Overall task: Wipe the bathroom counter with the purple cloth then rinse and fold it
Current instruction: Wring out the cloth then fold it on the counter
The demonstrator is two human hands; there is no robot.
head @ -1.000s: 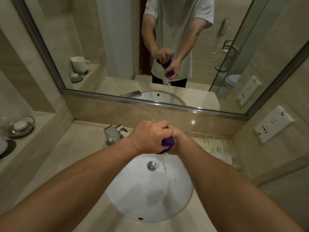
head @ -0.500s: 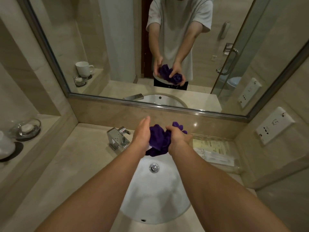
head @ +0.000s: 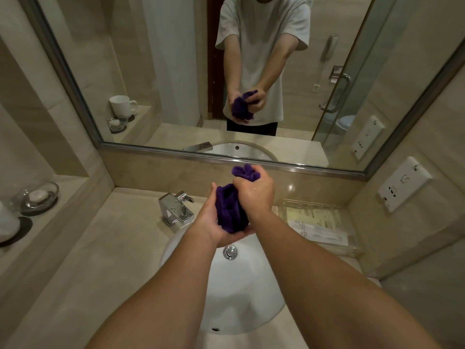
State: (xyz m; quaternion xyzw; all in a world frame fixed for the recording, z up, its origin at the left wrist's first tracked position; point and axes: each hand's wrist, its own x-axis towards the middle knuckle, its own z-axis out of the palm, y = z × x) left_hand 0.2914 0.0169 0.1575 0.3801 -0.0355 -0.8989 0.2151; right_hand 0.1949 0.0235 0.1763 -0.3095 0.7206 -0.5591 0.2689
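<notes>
Cloth (head: 230,212) now bunched upright, hands (head: 236,210) gripping

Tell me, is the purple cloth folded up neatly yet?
No. The purple cloth is bunched up, gripped by the left hand and right hand.

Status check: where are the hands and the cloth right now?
Left hand cupped under purple cloth, right hand gripping its top. Cloth bunched, not folded, over the sink. Nothing in the way.
</notes>
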